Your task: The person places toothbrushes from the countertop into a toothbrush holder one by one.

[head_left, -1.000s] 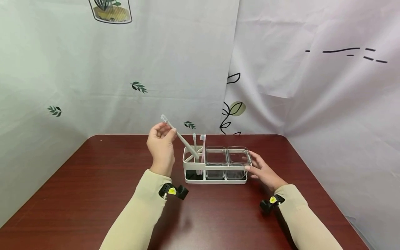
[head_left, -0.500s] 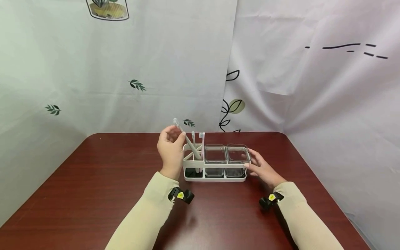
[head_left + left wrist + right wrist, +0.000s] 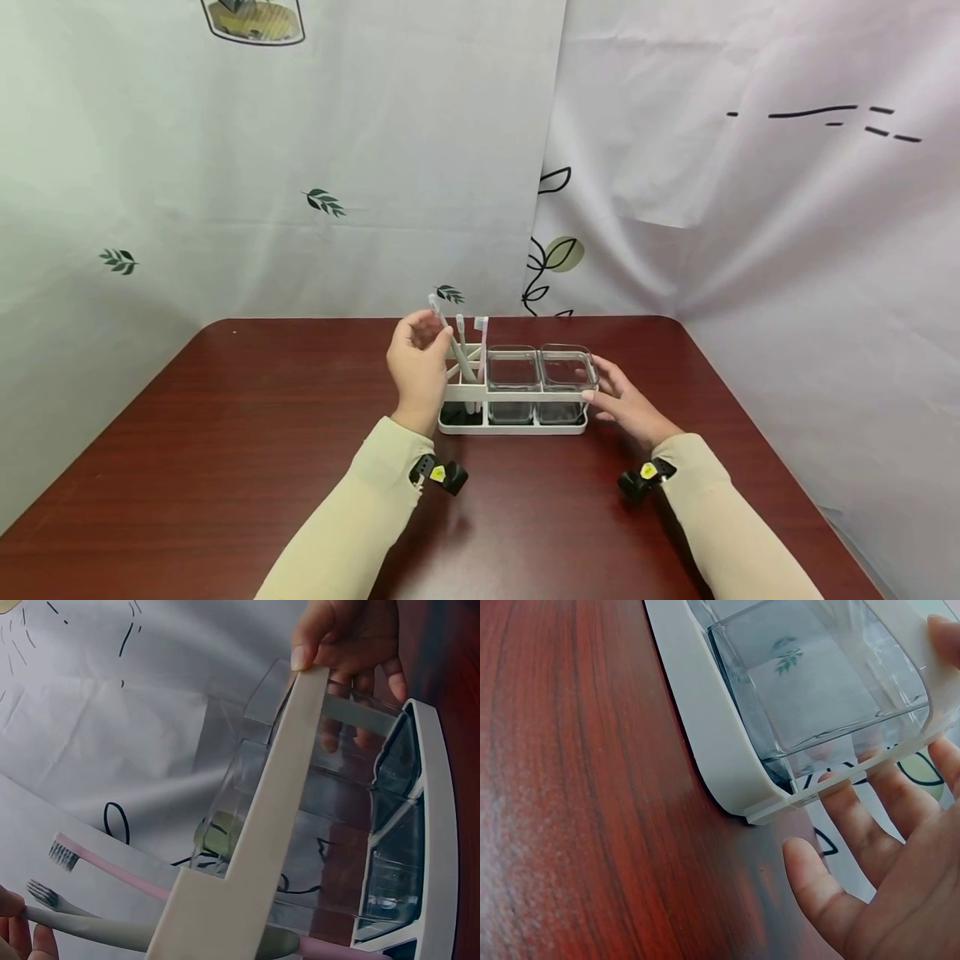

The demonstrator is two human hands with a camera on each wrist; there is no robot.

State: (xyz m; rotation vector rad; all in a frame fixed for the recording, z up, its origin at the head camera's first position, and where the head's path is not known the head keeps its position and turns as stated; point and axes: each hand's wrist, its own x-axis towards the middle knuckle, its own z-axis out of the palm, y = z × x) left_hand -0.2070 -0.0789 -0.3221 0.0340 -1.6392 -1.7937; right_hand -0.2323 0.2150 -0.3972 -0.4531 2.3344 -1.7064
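Observation:
My left hand (image 3: 420,367) pinches a grey-green toothbrush (image 3: 97,930) between thumb and fingers near its head. The brush leans left, its handle inside the left section of a white toothbrush holder (image 3: 525,397). A pink toothbrush (image 3: 120,877) and a grey-bristled toothbrush (image 3: 461,327) stand in that same section. Two clear square cups, a left cup (image 3: 513,371) and a right cup (image 3: 567,369), sit in the holder. My right hand (image 3: 630,408) holds the holder's right end, thumb at the front rail and fingers round the side and back.
The holder stands on a dark red wooden table (image 3: 225,467). A pale cloth backdrop (image 3: 420,150) with leaf drawings hangs behind and along the sides. A black camera is strapped to each wrist, over pale sleeves (image 3: 352,517).
My left hand has moved right and slightly down with the grey-green toothbrush, which now leans less and sits lower in the holder. The right hand keeps its hold on the holder's end.

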